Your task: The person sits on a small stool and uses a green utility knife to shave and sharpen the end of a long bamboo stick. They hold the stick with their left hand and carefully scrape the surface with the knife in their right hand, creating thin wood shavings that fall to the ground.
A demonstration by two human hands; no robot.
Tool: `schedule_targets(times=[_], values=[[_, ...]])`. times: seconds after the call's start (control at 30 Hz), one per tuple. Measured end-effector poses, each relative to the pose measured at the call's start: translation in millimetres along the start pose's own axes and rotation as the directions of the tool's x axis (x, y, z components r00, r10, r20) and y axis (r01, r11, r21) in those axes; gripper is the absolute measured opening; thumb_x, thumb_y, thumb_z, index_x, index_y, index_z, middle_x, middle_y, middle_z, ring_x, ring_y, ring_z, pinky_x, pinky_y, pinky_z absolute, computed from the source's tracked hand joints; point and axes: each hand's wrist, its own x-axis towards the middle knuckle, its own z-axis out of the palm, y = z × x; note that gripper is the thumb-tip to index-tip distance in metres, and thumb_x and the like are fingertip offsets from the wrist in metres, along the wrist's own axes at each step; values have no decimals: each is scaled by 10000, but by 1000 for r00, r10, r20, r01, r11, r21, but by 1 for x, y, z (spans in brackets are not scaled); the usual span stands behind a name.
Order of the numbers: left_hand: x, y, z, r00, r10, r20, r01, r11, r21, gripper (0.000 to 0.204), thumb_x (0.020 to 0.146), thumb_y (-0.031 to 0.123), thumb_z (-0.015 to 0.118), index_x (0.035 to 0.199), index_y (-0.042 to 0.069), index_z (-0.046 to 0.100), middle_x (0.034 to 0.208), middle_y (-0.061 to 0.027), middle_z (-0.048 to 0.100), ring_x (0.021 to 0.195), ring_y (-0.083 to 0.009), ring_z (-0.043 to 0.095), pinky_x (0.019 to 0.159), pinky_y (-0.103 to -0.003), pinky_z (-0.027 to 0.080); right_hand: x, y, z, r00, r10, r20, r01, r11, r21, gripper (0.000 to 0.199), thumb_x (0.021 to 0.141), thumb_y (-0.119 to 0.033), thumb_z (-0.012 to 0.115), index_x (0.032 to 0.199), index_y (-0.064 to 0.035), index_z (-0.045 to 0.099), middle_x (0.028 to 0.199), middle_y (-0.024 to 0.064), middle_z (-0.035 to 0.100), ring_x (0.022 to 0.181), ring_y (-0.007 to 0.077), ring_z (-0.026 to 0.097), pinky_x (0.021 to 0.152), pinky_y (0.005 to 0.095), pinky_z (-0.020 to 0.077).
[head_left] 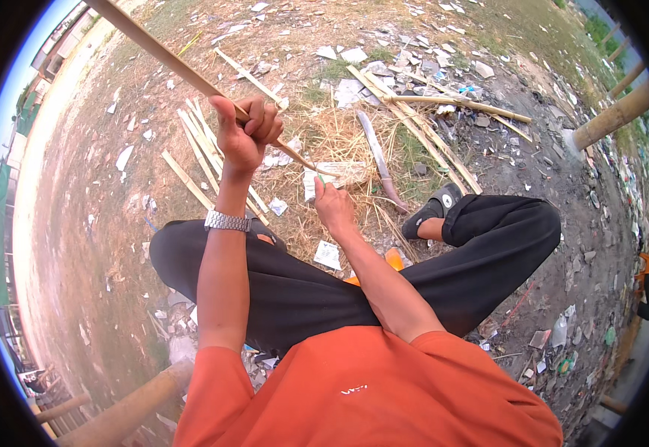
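While a bamboo strip (190, 71) is clenched in the left hand (246, 134) | right hand (332, 203) apparently pinching its tip | split strips (201, 145) piled beside; long knife (380, 160) untouched.

Bare, dusty ground (78, 246), littered all over with paper scraps and stones. Beyond the left grip, a fan of split bamboo strips (197, 145) flat on the dirt. Just past the right grip, a patch of dry straw (335, 138), with a long curved blade (378, 160) upon it. Farther right, more bamboo slats (421, 123), loosely crossed. Near the right grip, a white paper scrap (327, 255).
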Motion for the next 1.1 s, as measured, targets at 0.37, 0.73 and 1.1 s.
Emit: schedule_targets(times=[0.37, 0.73, 1.1], values=[[1, 4, -5, 993, 63, -104, -59, 997, 43, 692, 824, 783, 265, 560, 143, 235, 487, 53, 159, 438, -80, 107, 428, -263, 121, 65, 70, -22, 942, 112, 316, -324, 61, 944, 563, 924, -607, 351, 762, -79, 460, 457, -33, 340, 314, 101, 297, 313, 276, 262], [19, -6, 18, 977, 124, -173, -106, 988, 109, 720, 798, 799, 239, 554, 121, 228, 514, 27, 211, 455, -88, 157, 425, -266, 140, 77, 192, 6, 952, 244, -183, -295, 887, -356, 401, 833, -319, 581, 1139, -60, 575, 1111, 189, 588, 1063, 365, 553, 916, 504, 398], [20, -11, 10, 965, 129, -228, -102, 987, 127, 705, 811, 779, 261, 556, 122, 244, 461, 44, 176, 412, -82, 128, 387, -265, 111, 118, 217, -15, 957, 289, -11, -257, 834, -487, 453, 769, -203, 653, 1155, -26, 494, 1123, 233, 596, 1054, 349, 593, 906, 490, 414]])
